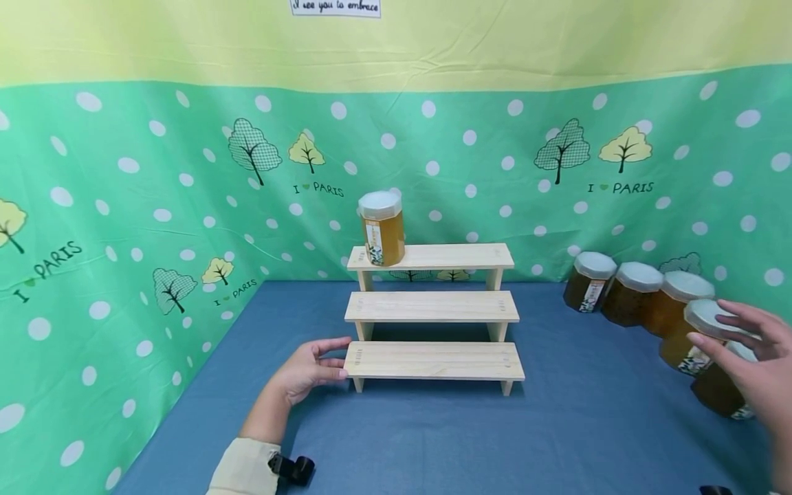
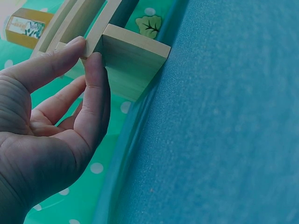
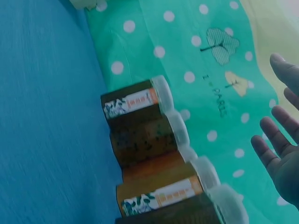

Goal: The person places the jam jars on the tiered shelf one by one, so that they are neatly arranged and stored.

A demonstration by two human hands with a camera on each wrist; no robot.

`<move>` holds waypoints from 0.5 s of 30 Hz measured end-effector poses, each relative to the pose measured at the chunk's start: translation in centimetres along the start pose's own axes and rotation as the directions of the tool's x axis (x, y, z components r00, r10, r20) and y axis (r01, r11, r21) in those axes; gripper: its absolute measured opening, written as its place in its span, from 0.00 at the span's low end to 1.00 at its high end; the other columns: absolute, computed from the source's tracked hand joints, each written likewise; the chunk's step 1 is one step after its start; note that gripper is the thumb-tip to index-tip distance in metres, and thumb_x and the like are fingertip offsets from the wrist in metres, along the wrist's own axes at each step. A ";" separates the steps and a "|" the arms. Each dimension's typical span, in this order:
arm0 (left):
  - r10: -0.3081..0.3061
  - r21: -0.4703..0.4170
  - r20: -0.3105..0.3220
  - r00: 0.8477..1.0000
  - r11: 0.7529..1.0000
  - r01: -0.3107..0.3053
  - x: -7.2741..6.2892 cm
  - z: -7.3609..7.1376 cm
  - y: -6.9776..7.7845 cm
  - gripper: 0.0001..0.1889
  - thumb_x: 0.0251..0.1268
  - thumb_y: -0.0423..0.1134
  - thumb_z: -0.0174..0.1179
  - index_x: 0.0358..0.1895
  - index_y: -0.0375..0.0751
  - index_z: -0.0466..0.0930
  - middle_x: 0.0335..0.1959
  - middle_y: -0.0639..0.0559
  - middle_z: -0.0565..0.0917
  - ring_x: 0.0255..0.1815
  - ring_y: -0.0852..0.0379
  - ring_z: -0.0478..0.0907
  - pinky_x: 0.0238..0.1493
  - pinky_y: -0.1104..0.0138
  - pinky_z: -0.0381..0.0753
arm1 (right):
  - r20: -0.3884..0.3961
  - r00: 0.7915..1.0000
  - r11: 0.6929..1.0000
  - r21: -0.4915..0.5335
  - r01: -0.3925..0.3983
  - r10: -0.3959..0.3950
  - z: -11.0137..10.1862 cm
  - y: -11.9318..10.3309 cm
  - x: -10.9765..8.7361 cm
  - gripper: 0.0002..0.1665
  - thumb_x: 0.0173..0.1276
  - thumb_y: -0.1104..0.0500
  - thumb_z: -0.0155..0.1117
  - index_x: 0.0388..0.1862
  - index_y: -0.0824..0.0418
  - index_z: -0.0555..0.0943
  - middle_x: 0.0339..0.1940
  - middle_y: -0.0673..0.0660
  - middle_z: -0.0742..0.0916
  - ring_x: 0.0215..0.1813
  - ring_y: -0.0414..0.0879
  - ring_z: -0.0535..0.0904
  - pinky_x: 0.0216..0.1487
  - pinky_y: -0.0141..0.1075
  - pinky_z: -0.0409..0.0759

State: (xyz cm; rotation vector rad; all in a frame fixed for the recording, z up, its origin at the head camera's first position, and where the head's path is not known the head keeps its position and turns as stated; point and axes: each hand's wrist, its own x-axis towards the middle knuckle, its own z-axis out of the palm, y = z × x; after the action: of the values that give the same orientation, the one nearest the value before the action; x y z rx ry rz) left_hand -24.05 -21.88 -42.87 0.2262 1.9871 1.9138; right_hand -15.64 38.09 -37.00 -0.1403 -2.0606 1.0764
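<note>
blue tabletop [image 1: 433, 440], right hand [image 1: 760, 364] near jars [image 1: 665, 308]

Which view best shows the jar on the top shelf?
The head view: the jar stands there whole, upright, lid and label visible. Left wrist view shows it sideways at the frame's edge; right wrist view, not at all.
</note>
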 end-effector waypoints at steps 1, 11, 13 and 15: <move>0.002 0.002 0.003 1.000 1.000 -0.002 0.0 0.0 0.0 0.41 0.53 0.24 0.69 0.71 0.24 0.58 0.52 0.31 0.80 0.44 0.51 0.84 0.45 0.58 0.84 | -0.008 1.000 1.000 -0.008 -0.003 0.003 -0.1 0.1 0.1 0.35 0.59 0.74 0.68 0.66 0.60 0.75 0.52 0.33 0.74 0.49 0.26 0.70 0.50 0.12 0.66; 0.000 0.003 -0.004 1.000 1.000 0.000 -0.1 -0.2 -0.1 0.41 0.53 0.24 0.69 0.71 0.24 0.58 0.52 0.31 0.80 0.44 0.51 0.84 0.46 0.57 0.84 | 0.065 0.998 0.988 -0.151 0.020 -0.011 -2.2 2.5 0.5 0.38 0.68 0.65 0.63 0.75 0.52 0.64 0.72 0.41 0.67 0.68 0.26 0.58 0.67 0.21 0.55; -0.005 0.002 -0.011 1.000 1.000 0.005 -0.1 -0.2 -0.2 0.41 0.52 0.24 0.69 0.71 0.24 0.59 0.52 0.31 0.80 0.44 0.51 0.84 0.46 0.57 0.84 | 0.073 0.997 0.983 -0.185 0.018 -0.004 -2.5 2.9 0.6 0.39 0.68 0.63 0.63 0.76 0.52 0.62 0.75 0.45 0.64 0.69 0.25 0.55 0.68 0.22 0.53; -0.005 0.003 -0.010 1.000 1.000 0.005 0.0 -0.2 -0.2 0.41 0.53 0.23 0.69 0.71 0.24 0.58 0.52 0.31 0.80 0.44 0.51 0.84 0.46 0.57 0.84 | 0.087 0.996 0.976 -0.215 0.017 0.001 -2.8 3.4 0.7 0.39 0.69 0.62 0.62 0.77 0.56 0.60 0.77 0.51 0.62 0.72 0.28 0.53 0.70 0.23 0.50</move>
State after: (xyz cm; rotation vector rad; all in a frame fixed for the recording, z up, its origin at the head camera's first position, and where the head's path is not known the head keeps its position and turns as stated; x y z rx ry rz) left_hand -24.09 -22.13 -43.08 0.2125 1.9951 1.9133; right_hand -15.06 42.38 -38.15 -0.1971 -2.2518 0.8643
